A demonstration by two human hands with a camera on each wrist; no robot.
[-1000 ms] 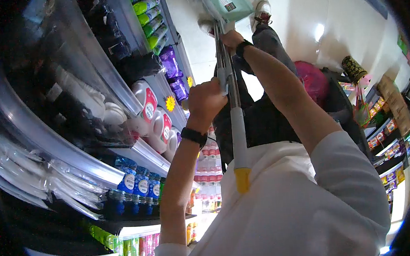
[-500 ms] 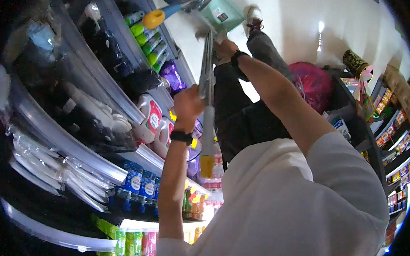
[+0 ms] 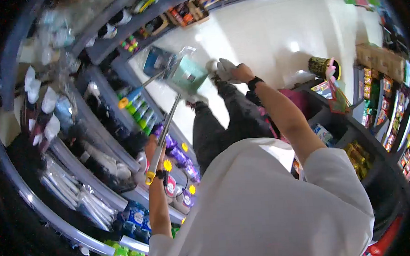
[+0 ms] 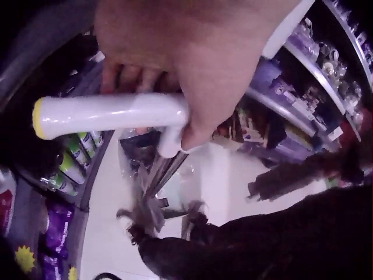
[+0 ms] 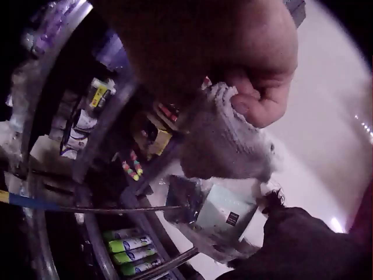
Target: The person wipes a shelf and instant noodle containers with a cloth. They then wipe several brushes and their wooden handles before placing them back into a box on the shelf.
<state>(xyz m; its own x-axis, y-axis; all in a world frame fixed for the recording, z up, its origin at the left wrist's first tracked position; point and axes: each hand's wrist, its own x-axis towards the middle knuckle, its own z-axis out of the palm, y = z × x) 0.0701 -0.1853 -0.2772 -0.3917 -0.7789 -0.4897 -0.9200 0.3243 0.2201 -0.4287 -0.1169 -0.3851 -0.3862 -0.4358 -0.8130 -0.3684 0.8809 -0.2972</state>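
Observation:
My left hand (image 4: 192, 46) grips a mop (image 3: 166, 123) near the top of its long pole. The white handle (image 4: 111, 114) with a yellow end sticks out past the fingers in the left wrist view. From there the pole slants down toward a pale green bucket (image 3: 190, 75) on the floor. My right hand (image 3: 244, 73) pinches a bunched grey cloth (image 5: 224, 140) between thumb and fingers. It hangs over the floor to the right of the bucket, near my shoes, apart from the pole.
Shelves curve along the left, with purple packs (image 3: 181, 157) and green bottles (image 3: 141, 115). A blue pole with a yellow end (image 3: 123, 103) leans beside the bucket. On the right stand a patterned bin (image 3: 320, 67), a dark display counter (image 3: 349, 134) and snack shelves (image 3: 389, 100).
The right hand has come away from the lower pole, raising the grey cloth to the right. My left hand has shifted left with the pole, and the head view has turned, showing more floor.

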